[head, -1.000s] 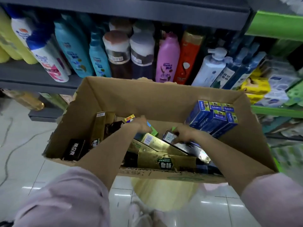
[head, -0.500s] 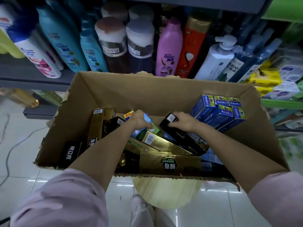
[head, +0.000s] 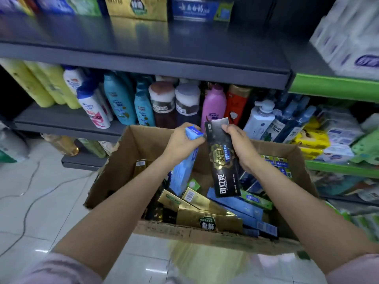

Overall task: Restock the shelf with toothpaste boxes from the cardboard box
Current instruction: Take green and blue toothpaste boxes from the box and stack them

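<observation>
My left hand (head: 180, 140) grips a blue box (head: 184, 167), my right hand (head: 238, 144) a black box (head: 222, 160), both by their twelve-o'clock ends; light, stiff cardboard, probably crushable, so better held mid-length.

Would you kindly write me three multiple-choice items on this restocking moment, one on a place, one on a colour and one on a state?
1. Where does the cardboard box stand?
A. on the top shelf
B. in front of the shelf of bottles
C. beside the green shelf's tissue packs

2. What colour is the toothpaste box in the right hand?
A. black
B. pink
C. white

3. What is the left hand doing?
A. resting flat on the floor
B. hanging idle and open
C. gripping a light blue toothpaste box

Key: 1 B, the carton's far wall sits just before the shampoo bottles. 2 A, its face is black with gold print. 3 C, the fingers curl round the blue box's upper end, lifting it above the carton.
</observation>
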{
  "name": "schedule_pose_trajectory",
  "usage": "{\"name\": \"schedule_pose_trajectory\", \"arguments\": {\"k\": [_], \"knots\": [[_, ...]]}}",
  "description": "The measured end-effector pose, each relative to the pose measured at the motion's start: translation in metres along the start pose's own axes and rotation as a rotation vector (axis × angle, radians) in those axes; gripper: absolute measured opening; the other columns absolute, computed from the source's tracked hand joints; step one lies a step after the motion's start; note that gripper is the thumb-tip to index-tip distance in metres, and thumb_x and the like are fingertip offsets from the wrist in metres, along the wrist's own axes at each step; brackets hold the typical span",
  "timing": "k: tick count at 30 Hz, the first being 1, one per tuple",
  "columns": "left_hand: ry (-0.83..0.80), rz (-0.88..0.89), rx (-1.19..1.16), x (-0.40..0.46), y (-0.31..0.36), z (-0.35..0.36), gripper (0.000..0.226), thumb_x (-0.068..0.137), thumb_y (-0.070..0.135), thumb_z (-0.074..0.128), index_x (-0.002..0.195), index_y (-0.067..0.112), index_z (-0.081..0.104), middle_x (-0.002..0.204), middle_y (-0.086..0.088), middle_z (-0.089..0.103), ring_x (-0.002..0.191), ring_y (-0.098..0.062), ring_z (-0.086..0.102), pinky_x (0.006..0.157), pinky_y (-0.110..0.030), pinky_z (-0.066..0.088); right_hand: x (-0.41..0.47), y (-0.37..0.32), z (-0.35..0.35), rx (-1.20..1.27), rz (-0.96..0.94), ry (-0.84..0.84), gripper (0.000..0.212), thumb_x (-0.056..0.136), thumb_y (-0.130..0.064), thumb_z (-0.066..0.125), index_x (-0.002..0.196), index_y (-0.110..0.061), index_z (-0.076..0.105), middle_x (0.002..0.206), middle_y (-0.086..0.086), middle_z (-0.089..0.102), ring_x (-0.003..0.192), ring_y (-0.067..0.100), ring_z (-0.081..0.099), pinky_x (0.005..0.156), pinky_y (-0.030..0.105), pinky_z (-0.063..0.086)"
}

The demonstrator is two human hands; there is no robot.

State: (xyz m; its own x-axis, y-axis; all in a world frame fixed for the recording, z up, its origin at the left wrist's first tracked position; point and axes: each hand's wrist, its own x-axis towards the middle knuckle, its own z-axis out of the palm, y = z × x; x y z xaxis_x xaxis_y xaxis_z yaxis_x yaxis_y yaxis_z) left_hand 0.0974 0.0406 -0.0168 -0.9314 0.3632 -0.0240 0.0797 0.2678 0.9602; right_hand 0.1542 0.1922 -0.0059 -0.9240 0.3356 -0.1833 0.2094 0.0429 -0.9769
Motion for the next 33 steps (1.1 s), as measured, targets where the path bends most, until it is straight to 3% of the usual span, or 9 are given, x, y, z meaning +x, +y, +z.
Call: {"name": "schedule_pose_trajectory", "arguments": {"k": [3,6,9,18,20,23,26,29,33], "knots": [[0.069,0.042,-0.051,-0.01,0.031,-0.015,0.024,0.073,0.008,0.073,0.078,0.022,0.054,0.077,0.009,0.058,0.068,-0.003,0.054,0.071,-0.019,0.043,-0.01,-0.031,0.007,0.038,-0.067,0.015,0.018,0.082,-0.041,0.052,0.082,-0.024,0.057,0.098,0.006,0.061,0.099,0.024,0.057,0.096,0.042,0.043],[0.155,0.052,-0.089,-0.018,0.066,-0.039,0.026,0.078,0.015,0.073,0.095,0.016,0.054,0.084,0.004,0.06,0.069,-0.006,0.056,0.069,-0.014,0.045,-0.019,-0.068,0.015,0.117,-0.206,0.028,0.005,0.093,-0.026,0.049,0.094,-0.026,0.054,0.095,-0.001,0.059,0.1,0.021,0.056,0.091,0.036,0.044],[0.137,0.109,-0.042,-0.023,0.108,-0.073,0.037,0.074,0.031,0.078,0.102,0.018,0.057,0.1,0.0,0.062,0.082,-0.013,0.061,0.082,-0.023,0.047,-0.025,-0.119,0.028,0.275,-0.343,-0.068,0.03,0.096,-0.016,0.043,0.114,-0.038,0.049,0.103,-0.001,0.063,0.092,0.016,0.061,0.085,0.035,0.051],[-0.069,0.131,0.408,0.011,0.185,-0.174,0.039,0.067,0.033,0.083,0.097,0.017,0.064,0.094,0.002,0.062,0.082,-0.008,0.056,0.07,-0.018,0.041,0.012,-0.223,0.098,0.486,-0.484,-0.001,0.013,0.089,-0.008,0.053,0.086,-0.021,0.054,0.09,0.0,0.058,0.077,0.01,0.056,0.075,0.027,0.046],[-0.023,0.161,0.534,0.032,0.192,-0.197,0.043,0.063,0.037,0.084,0.097,0.02,0.064,0.089,0.004,0.062,0.083,-0.012,0.057,0.075,-0.026,0.044,0.028,-0.235,0.111,0.397,-0.512,0.034,0.016,0.086,-0.009,0.061,0.09,-0.021,0.052,0.089,-0.001,0.057,0.074,0.007,0.056,0.072,0.021,0.046],[0.083,0.229,0.867,0.066,0.206,-0.23,0.047,0.059,0.044,0.082,0.099,0.029,0.062,0.088,0.006,0.061,0.094,-0.019,0.06,0.079,-0.029,0.044,0.053,-0.253,0.119,-0.106,-0.594,0.006,0.045,0.078,-0.014,0.074,0.111,-0.023,0.046,0.095,-0.015,0.055,0.084,-0.005,0.052,0.069,0.005,0.04],[0.132,0.35,1.094,0.102,0.222,-0.257,0.054,0.061,0.044,0.079,0.111,0.031,0.061,0.101,0.002,0.064,0.105,-0.022,0.058,0.077,-0.029,0.041,0.082,-0.27,0.127,-0.425,-0.564,-0.041,0.058,0.069,-0.018,0.082,0.115,-0.02,0.047,0.1,-0.013,0.059,0.096,0.007,0.056,0.075,0.015,0.04],[0.218,0.486,1.24,0.133,0.229,-0.275,0.056,0.065,0.044,0.075,0.116,0.033,0.057,0.114,0.003,0.065,0.108,-0.023,0.059,0.075,-0.029,0.038,0.108,-0.283,0.138,-0.513,-0.592,0.114,0.051,0.065,-0.021,0.085,0.102,-0.017,0.049,0.091,-0.01,0.062,0.09,0.014,0.057,0.074,0.024,0.044],[0.299,0.584,1.251,0.172,0.223,-0.292,0.071,0.069,0.045,0.072,0.13,0.027,0.04,0.123,-0.004,0.048,0.091,-0.031,0.064,0.071,-0.033,0.043,0.149,-0.294,0.161,-0.358,-0.585,0.379,0.06,0.071,-0.023,0.081,0.119,-0.01,0.048,0.115,0.003,0.062,0.104,0.019,0.057,0.087,0.03,0.045]]}}
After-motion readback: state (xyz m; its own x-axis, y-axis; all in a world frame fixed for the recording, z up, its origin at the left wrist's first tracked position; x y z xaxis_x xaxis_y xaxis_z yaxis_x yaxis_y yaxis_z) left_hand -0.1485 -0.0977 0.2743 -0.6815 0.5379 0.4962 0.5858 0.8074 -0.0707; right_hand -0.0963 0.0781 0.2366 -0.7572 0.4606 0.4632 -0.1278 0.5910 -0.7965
